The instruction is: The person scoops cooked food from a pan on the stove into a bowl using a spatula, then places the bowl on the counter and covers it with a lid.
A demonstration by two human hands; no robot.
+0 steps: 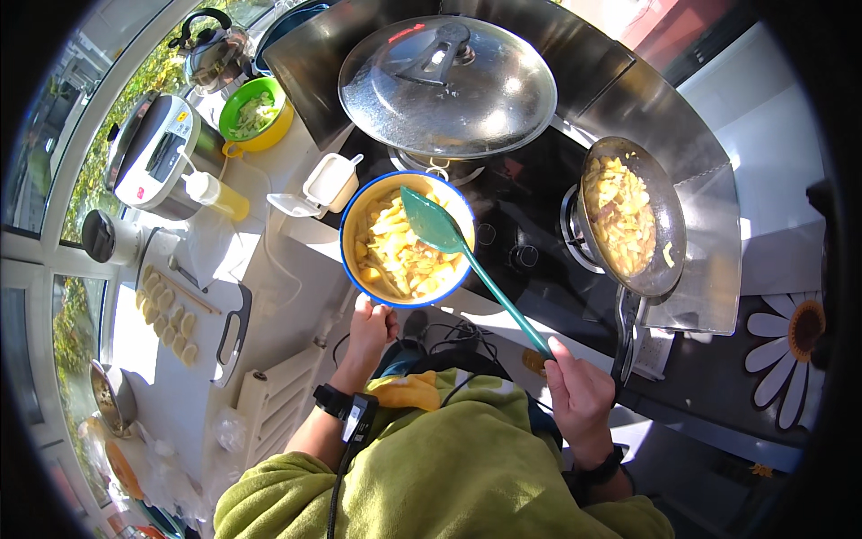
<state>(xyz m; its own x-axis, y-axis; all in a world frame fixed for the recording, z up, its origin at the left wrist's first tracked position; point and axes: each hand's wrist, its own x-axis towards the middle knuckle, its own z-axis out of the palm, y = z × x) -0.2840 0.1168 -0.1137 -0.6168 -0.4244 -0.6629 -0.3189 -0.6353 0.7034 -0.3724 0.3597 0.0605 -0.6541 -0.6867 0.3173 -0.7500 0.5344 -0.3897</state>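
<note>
A blue-rimmed enamel pot (347, 266) holds cooked, pale yellow food pieces (390, 236) in some liquid. My left hand (372, 330) grips its near edge, where a handle would be hidden by the fingers. Over the food, the blade of a green spatula (502, 296) rests inside the pot. My right hand (579, 391) is closed around the far end of its shaft. To the right, a frying pan (673, 249) with similar food pieces (619, 215) sits over a gas burner, its black handle (626, 337) pointing towards me.
A large domed steel lid (377, 87) covers the far burner of the black glass hob (525, 182). Leftward stand a seasoning box (330, 182), squeeze bottle (219, 195), rice cooker (155, 158), green bowl (232, 101) and kettle (215, 57). Dumplings (165, 313) lie on a cutting board (209, 364).
</note>
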